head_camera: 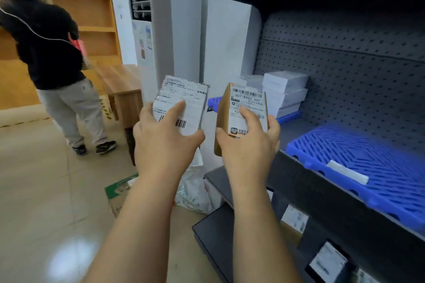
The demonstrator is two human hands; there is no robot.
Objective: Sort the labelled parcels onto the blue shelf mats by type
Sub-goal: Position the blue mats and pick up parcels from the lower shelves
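Both hands are loaded: the left hand (165,137) grips a white parcel (181,104) from below, thumb laid across its label, and the right hand (247,144) clasps a brown box (241,112), fingers curled round both sides with a fingertip on its label. Each parcel is held up, label toward the camera, in the air left of the shelf (345,57) and touching nothing on it. On that shelf, at its far left end, a stack of white boxes (284,94) sits on a blue mat, just behind the brown box as seen from here. Nearer along the same shelf lies a second mat (368,167), bare except for a small white tag (347,174) near its front edge. Lower shelves hold more labelled parcels, too blurred to read. This looks like the checking step: labels being compared before placing. Judging by type, the white parcel probably belongs with the white stack, and the brown box may go to the bare mat, though the tag cannot be read. The next move calls for carrying one parcel over its mat, setting it flat, then letting go. A second person (48,52) stands well left of the shelf, clear of the work.
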